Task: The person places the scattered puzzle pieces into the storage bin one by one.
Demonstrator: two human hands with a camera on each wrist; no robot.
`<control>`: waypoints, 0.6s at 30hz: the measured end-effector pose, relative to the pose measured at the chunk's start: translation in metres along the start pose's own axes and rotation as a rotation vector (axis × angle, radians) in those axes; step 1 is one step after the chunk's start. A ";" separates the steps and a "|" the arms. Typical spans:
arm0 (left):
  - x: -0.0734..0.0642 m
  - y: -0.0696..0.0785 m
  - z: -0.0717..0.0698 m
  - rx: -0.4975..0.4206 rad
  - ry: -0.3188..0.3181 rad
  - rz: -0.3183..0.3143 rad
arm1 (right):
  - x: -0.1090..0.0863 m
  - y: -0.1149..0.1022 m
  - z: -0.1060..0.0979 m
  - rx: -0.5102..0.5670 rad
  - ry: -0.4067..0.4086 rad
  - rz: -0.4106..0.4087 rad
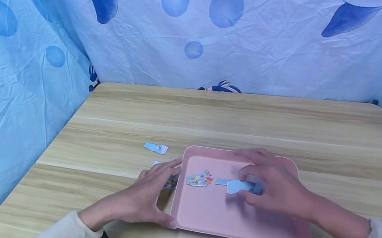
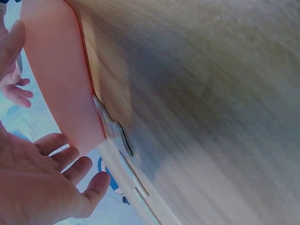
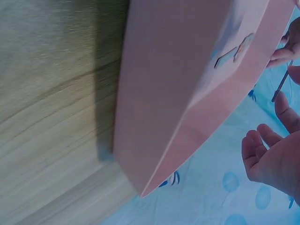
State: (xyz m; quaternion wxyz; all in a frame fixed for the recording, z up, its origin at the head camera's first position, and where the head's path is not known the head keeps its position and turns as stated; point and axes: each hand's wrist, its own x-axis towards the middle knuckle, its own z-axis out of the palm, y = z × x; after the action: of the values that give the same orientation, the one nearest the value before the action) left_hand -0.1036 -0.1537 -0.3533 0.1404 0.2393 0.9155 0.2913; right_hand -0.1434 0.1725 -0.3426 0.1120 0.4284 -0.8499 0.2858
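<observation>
A shallow pink tray (image 1: 234,223) lies on the table. My right hand (image 1: 275,183) is over it, thumb and index finger pinching a light-blue flat puzzle piece (image 1: 236,186); the right wrist view shows this piece edge-on. Below on the tray lie a multicoloured puzzle piece (image 1: 200,178) and a small blue piece (image 1: 221,182), partly covered by the held one. My left hand (image 1: 148,192) spreads along the tray's left side, its thumb at the near corner and fingertips by the rim. Another multicoloured piece (image 1: 170,183) is partly hidden behind the left fingers.
Farther left on the wooden table (image 1: 103,142) lies a pale-blue piece (image 1: 156,147), and the edge of one more piece (image 1: 155,163) shows above the left fingers. A blue cloth (image 1: 200,19) with sea-animal prints hangs behind and beside the table.
</observation>
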 end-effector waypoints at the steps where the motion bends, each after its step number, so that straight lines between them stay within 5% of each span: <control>1: 0.000 0.000 0.000 0.001 0.001 0.000 | 0.001 -0.001 0.001 0.009 -0.009 0.001; 18: 0.001 -0.002 0.000 0.019 0.001 0.017 | 0.026 -0.022 0.028 0.039 -0.157 0.017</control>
State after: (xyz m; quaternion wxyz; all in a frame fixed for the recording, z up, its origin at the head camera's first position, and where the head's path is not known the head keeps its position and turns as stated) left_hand -0.1050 -0.1550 -0.3549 0.1353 0.2485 0.9162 0.2836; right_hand -0.1408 0.1285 -0.3452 0.0344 0.4441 -0.8541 0.2687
